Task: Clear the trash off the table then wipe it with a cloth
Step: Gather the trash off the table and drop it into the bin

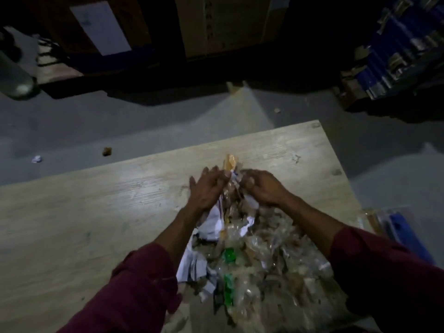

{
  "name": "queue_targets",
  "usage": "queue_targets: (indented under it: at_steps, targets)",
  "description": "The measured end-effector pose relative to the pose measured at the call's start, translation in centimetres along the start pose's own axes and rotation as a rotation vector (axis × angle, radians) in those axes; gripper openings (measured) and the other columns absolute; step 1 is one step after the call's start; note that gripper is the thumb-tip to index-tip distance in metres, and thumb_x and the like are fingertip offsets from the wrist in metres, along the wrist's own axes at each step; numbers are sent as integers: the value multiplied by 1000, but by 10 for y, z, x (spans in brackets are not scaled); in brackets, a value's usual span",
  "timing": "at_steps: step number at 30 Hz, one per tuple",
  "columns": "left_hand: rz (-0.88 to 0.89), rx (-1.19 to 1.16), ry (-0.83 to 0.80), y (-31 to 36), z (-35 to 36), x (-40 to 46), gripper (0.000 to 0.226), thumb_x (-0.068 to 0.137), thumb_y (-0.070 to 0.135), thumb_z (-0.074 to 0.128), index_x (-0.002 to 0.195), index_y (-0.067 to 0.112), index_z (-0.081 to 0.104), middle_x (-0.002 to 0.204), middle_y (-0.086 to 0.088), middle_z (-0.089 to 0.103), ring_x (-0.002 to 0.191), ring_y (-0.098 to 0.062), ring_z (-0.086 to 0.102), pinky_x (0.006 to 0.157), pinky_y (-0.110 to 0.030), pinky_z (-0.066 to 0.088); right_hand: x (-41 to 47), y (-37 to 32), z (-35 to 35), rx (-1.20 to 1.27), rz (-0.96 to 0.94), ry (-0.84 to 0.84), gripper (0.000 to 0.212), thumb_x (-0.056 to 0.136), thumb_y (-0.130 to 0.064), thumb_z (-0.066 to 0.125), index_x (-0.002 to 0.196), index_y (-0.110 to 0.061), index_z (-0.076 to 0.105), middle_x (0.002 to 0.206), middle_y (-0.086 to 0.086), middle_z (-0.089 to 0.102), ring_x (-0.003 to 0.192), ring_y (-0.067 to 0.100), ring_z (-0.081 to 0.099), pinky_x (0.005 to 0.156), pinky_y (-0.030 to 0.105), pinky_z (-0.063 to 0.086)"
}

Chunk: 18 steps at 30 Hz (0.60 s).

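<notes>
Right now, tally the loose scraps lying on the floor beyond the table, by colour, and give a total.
White: 1, a crumpled paper scrap
Brown: 1, a small lump
Pale tan: 1, a small scrap
Total: 3 scraps on the floor; the dim light could hide others.

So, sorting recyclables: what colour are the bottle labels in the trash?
Green labels, seen in the head view.

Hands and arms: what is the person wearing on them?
Both arms wear dark red long sleeves, pushed up toward the elbows, so the forearms are bare. The left hand and right hand are bare too: no gloves. No rings or watch show in this dim picture.
</notes>
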State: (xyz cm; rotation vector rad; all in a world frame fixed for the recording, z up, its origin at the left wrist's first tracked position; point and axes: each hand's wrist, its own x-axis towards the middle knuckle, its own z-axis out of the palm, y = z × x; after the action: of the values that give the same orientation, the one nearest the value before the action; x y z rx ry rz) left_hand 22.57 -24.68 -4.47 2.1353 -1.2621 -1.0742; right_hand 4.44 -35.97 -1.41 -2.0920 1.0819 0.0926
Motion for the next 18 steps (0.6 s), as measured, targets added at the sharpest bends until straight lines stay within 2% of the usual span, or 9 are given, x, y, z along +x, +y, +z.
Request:
queue_targets:
  at_steps: [2, 3, 4, 6, 9, 12, 15, 17, 18]
  targets:
    - [34, -39, 82, 7, -3, -15, 59, 93, 78, 20, 95, 43, 67, 113, 0, 71, 130, -31, 54, 115, -63, 26, -8, -4, -8, 54, -75, 51, 48, 98, -61, 50, 116, -23, 72, 119, 4, 73, 107, 22, 67, 91, 33, 51]
    - [42, -47, 146, 8, -7, -21, 53, 96, 73, 26, 84, 42, 66, 91, 5, 71, 115, -31, 63, 106, -59, 40, -7, -3, -13, 58, -85, 122, 42, 98, -54, 54, 114, -20, 73, 117, 4, 73, 105, 20, 67, 90, 32, 51]
    - [40, -44, 199, 7, -11, -25, 51, 97, 72, 29, 84, 39, 66, 83, 7, 71, 106, -29, 67, 99, -53, 47, -3, 0, -19, 65, -66, 193, 40, 99, -51, 55, 111, -18, 74, 115, 2, 73, 104, 19, 66, 89, 32, 50]
    - [17, -23, 264, 0, -18, -32, 56, 95, 75, 30, 104, 37, 69, 99, 5, 76, 110, -25, 68, 98, -49, 50, -1, 1, -28, 68, -9, 252, 42, 100, -54, 52, 108, -19, 74, 112, 0, 73, 104, 18, 65, 88, 31, 49]
    - [18, 90, 247, -9, -25, -47, 72, 89, 79, 30, 133, 30, 60, 132, -2, 67, 123, -24, 61, 105, -50, 46, -14, -4, -25, 26, -44, 141, 46, 100, -56, 48, 113, -19, 72, 117, 3, 73, 109, 24, 66, 92, 38, 52]
    - [-66, 159, 207, -10, -29, -72, 84, 80, 90, 37, 143, 36, 47, 149, -2, 52, 136, -25, 49, 110, -54, 40, -50, 4, -26, 68, -29, 226, 50, 94, -62, 55, 122, -23, 69, 125, 5, 69, 116, 24, 62, 96, 40, 51]
    - [-284, 201, 94, -14, -34, -108, 111, 59, 98, 52, 153, 47, 23, 168, -5, 15, 155, -29, 13, 119, -65, 20, -93, 29, -38, -48, 132, 270, 75, 74, -87, 57, 129, -37, 60, 137, 2, 62, 129, 27, 53, 106, 49, 46]
    - [-398, 150, -33, -24, -33, -130, 137, 50, 89, 73, 158, 45, -1, 169, -10, -11, 155, -36, -9, 121, -63, 9, -123, 46, -51, -110, 300, 157, 98, 58, -95, 61, 141, -45, 45, 152, 5, 46, 142, 34, 39, 113, 60, 36]
    - [-424, 161, -115, -27, -32, -138, 150, 47, 81, 81, 157, 41, -12, 167, -14, -21, 153, -39, -16, 123, -61, 7, -136, 57, -58, -108, 373, 56, 107, 55, -90, 70, 147, -48, 35, 160, 9, 33, 148, 38, 28, 117, 62, 29]
